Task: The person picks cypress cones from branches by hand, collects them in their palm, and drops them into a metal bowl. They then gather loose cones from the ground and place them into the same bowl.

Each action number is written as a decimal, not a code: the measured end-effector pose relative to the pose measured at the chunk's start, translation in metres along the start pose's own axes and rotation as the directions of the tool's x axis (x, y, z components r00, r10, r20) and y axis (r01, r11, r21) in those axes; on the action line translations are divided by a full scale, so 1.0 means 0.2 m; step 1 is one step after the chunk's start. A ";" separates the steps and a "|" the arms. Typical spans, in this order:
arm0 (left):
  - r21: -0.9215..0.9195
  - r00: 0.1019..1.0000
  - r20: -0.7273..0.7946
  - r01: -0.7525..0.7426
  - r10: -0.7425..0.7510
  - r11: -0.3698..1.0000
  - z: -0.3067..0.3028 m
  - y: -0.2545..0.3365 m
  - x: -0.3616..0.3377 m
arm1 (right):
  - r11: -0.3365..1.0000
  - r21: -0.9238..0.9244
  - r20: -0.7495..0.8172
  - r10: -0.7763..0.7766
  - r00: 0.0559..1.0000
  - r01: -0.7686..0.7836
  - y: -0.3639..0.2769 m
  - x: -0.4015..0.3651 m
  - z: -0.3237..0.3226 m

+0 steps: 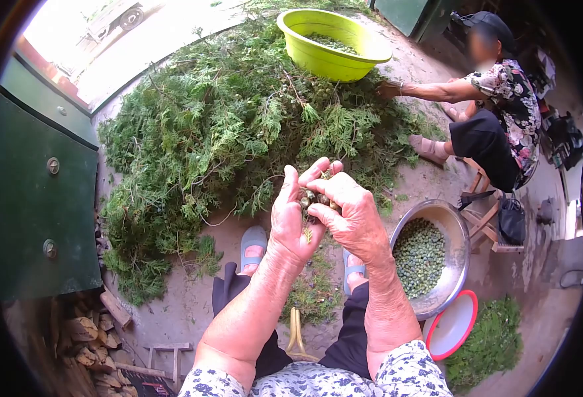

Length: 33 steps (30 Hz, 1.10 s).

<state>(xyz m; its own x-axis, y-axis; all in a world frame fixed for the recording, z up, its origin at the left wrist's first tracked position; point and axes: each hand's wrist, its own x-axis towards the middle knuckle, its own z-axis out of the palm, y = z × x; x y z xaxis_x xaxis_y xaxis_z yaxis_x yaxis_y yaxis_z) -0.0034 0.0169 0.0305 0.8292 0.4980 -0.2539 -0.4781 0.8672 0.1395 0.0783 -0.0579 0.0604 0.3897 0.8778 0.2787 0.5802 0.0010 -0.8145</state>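
Observation:
Palm up and cupped, my left hand (pixel 292 218) holds several small round green seed cones (pixel 314 198), with a bit of green leaf near the heel of the palm. My right hand (pixel 356 215) bends over it, thumb and fingers closed around the cones in that palm. Both hands are in front of a big heap of cut evergreen branches (pixel 232 126) on the floor. To the right of my right forearm stands a metal basin (pixel 462 245), well filled with green cones (pixel 420 255).
A yellow-green tub (pixel 304 56) with cones stands behind the heap. A seated co-worker (pixel 503 119) reaches into the branches at the right. A red-rimmed white basin (pixel 453 327) leans by the metal one. Firewood (pixel 86 341) and a green door (pixel 40 198) are at left.

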 end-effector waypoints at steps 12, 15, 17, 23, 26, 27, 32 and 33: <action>-0.067 1.000 -0.013 -0.019 0.018 0.998 -0.01 0.01 0.01 | 0.942 0.267 0.028 0.204 0.978 -0.204 0.00 0.02 0.01; -0.075 0.997 -0.052 -0.055 0.051 0.996 -0.02 0.01 0.02 | 0.901 0.340 0.052 0.269 0.962 -0.270 0.03 0.02 0.01; -0.085 0.996 -0.073 -0.063 0.057 0.994 -0.02 0.01 0.02 | 0.920 0.290 0.041 0.263 0.964 -0.264 0.02 0.03 0.02; -0.088 0.993 -0.094 -0.078 0.069 0.993 -0.03 0.01 0.02 | 0.922 0.331 -0.065 0.233 0.970 -0.200 0.02 0.02 0.05; -0.179 0.994 -0.084 -0.087 0.073 0.980 -0.04 0.03 0.03 | 0.345 0.888 0.158 0.395 0.905 -0.305 0.05 0.01 0.02; -0.174 0.994 -0.085 -0.079 0.065 0.982 -0.05 0.03 0.02 | 0.206 0.951 0.142 0.373 0.917 -0.232 0.06 0.02 0.02; -0.163 0.997 -0.035 -0.076 0.071 0.984 -0.04 0.06 0.02 | -0.062 0.988 0.154 0.314 0.937 -0.141 0.07 0.04 0.00; -0.163 0.996 -0.050 -0.087 0.080 0.983 -0.03 0.06 0.02 | -0.063 0.986 0.164 0.296 0.941 -0.152 0.06 0.04 0.00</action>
<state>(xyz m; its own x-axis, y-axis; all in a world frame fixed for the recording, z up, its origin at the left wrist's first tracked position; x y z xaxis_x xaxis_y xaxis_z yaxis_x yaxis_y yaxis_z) -0.0075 0.0288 0.0257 0.7728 0.5647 -0.2897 -0.5893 0.8079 0.0027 0.0883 -0.0512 0.0521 0.4213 0.9048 -0.0617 -0.8012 0.3394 -0.4929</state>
